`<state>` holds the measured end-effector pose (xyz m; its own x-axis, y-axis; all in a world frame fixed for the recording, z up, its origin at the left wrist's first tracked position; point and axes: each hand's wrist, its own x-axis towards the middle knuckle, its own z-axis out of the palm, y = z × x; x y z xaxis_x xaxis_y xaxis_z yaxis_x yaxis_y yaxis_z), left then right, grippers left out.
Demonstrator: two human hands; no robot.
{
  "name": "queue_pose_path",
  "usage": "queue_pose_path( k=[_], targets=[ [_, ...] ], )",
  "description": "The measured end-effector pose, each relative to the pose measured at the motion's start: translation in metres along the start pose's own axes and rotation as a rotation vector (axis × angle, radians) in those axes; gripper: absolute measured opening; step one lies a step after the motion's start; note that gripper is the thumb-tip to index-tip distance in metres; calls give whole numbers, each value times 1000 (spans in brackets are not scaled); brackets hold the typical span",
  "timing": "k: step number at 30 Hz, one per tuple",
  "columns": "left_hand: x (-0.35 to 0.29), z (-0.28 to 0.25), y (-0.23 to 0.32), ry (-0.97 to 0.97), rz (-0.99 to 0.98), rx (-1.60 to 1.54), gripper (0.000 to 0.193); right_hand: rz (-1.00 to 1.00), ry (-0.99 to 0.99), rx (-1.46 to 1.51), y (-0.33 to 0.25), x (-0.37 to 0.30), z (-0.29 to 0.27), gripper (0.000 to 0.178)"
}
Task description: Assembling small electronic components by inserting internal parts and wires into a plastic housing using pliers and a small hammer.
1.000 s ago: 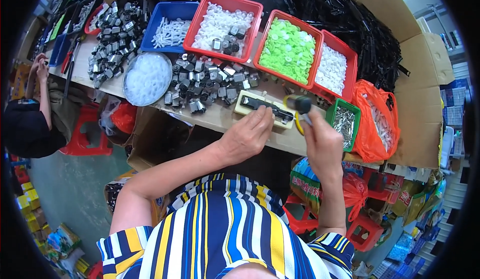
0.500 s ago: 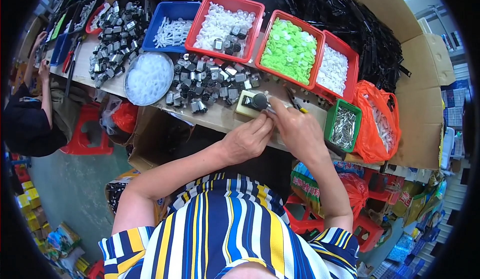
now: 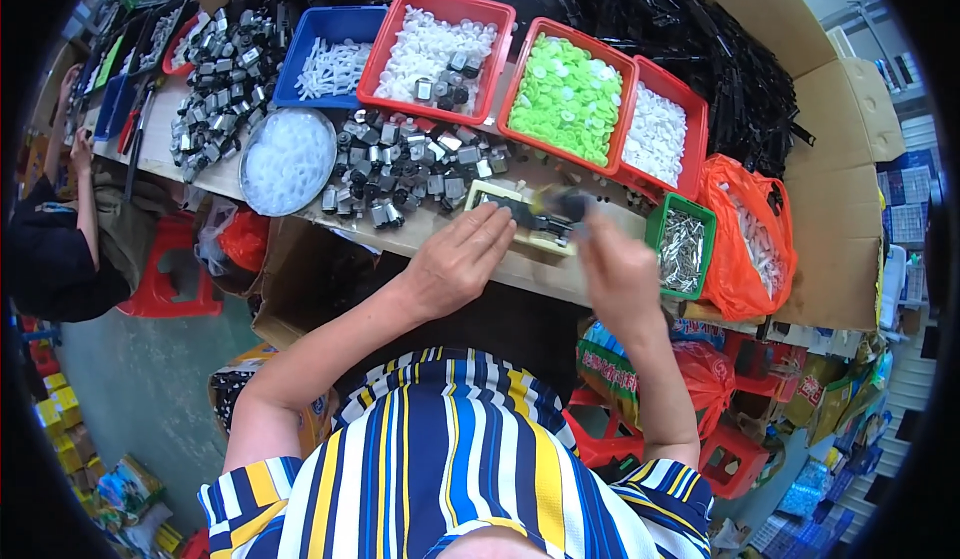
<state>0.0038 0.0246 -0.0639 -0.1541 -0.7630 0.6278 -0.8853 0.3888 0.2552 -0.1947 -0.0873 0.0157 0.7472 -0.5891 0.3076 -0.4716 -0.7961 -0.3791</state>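
Note:
A cream-coloured block fixture [image 3: 484,191] lies at the table's front edge, with a narrow black part [image 3: 545,223] set in its slot. My left hand [image 3: 450,265] presses its fingertips together on the left end of that black part. Just right of the fixture, my right hand [image 3: 618,271] is closed round a small hammer, smeared by motion. The hammer's dark head [image 3: 568,204] hovers over the right half of the fixture; its handle is mostly hidden in my fist. A green tray [image 3: 684,249] of small metal pins stands right of my right hand.
Behind lie loose metal-and-black pieces [image 3: 410,164], a round dish [image 3: 288,162], a blue tray [image 3: 330,49], and red trays [image 3: 437,57] of white and green plastic parts. An orange bag [image 3: 745,234] stands at right. A co-worker [image 3: 60,249] sits far left.
My right hand has moved right with the hammer and is now blurred. My left hand has shifted left onto the black part, and more of the fixture shows.

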Motion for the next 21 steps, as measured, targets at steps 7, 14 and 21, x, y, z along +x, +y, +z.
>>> queue_pose_path(
  k=[7,14,21],
  targets=[
    [23,0,-3,23,-12,11,32,78,-67,-5,0,-18,-1,33],
    [27,14,-4,2,33,-32,29,238,127,34,4,-26,-24,27],
    [29,15,-3,-5,39,-3,31,239,13,19,12,-33,-21,29]
  ],
)
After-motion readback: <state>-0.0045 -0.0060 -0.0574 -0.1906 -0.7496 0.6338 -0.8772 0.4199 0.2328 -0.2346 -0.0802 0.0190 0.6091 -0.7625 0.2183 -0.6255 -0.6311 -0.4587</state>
